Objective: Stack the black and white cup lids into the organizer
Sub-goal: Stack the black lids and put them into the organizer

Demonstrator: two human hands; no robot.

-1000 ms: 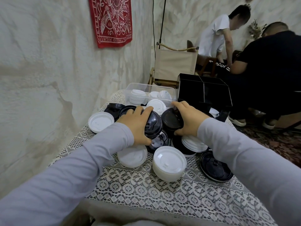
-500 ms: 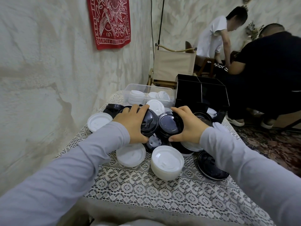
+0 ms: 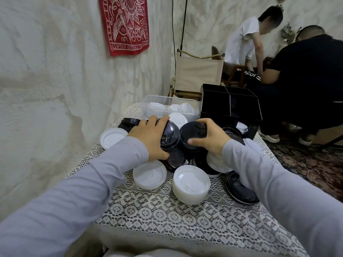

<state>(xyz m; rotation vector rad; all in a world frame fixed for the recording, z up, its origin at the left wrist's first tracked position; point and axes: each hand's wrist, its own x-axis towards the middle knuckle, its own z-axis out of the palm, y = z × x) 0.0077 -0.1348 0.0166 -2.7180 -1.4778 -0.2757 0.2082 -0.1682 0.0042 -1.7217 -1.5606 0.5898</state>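
On the red wall banner (image 3: 128, 25) you can read white capitals along the border: "KEEP FIG" up the left edge, cut off by the frame top, and "FIGHT" along the bottom edge; the rest is unclear. The black cloth (image 3: 250, 74) by the seated person shows white letters like "spor", partly hidden. The black lid (image 3: 170, 138) that your left hand (image 3: 150, 140) grips has raised lettering round its rim, too small to read.
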